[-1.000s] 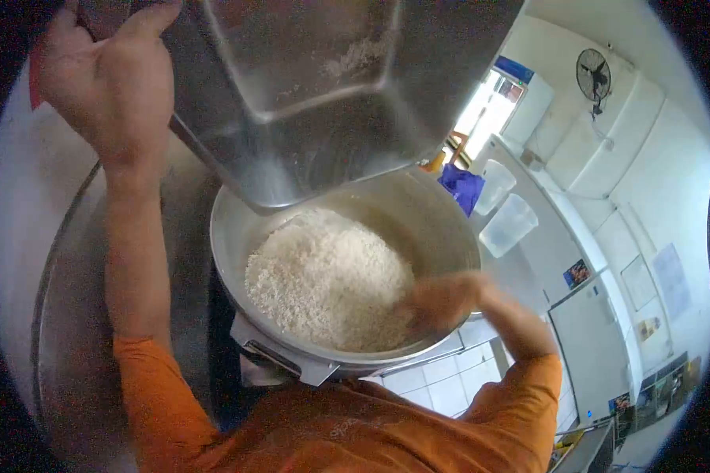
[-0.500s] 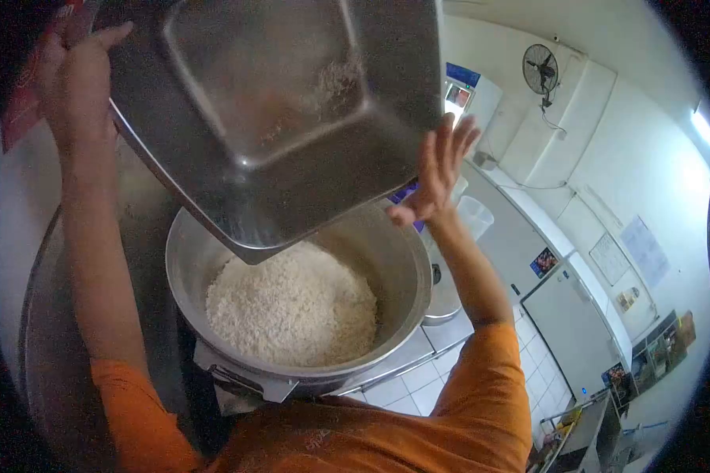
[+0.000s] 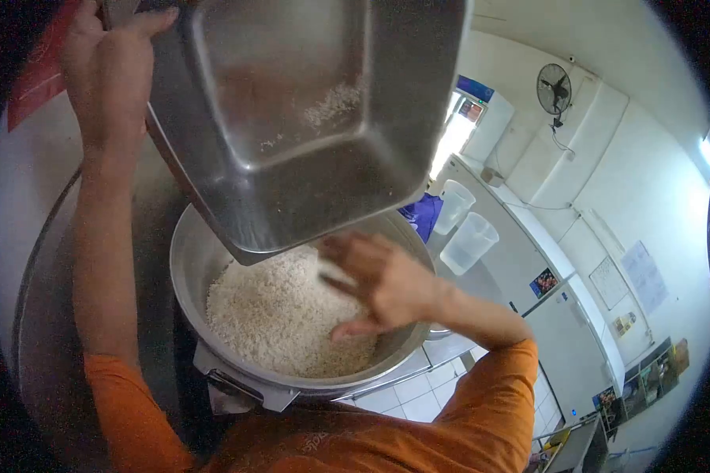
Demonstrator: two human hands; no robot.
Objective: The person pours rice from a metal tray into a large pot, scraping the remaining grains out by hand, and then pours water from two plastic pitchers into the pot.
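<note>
A rectangular metal tub [image 3: 292, 189] hangs tilted over a large round metal pot [image 3: 193, 260], its lower corner at the pot's opening. My left hand [image 3: 118, 71] grips the tub's upper left edge, thumb over the rim. A few white grains [image 3: 335, 105] cling inside the tub. White rice-like grain [image 3: 284, 315] is heaped in the pot. My right hand [image 3: 375, 280] is above the grain at the pot's right side, fingers apart and slightly blurred, holding nothing.
Two translucent plastic jugs [image 3: 469, 243] and a purple bag [image 3: 424, 214] stand beyond the pot on the right. A white chest freezer [image 3: 560, 315] lines the wall. A fan [image 3: 554, 88] hangs on the wall. Something red [image 3: 39, 71] lies at the far left.
My right hand has moved from beside the tub's right edge down and left, over the grain. The tub and my left hand have shifted slightly right.
</note>
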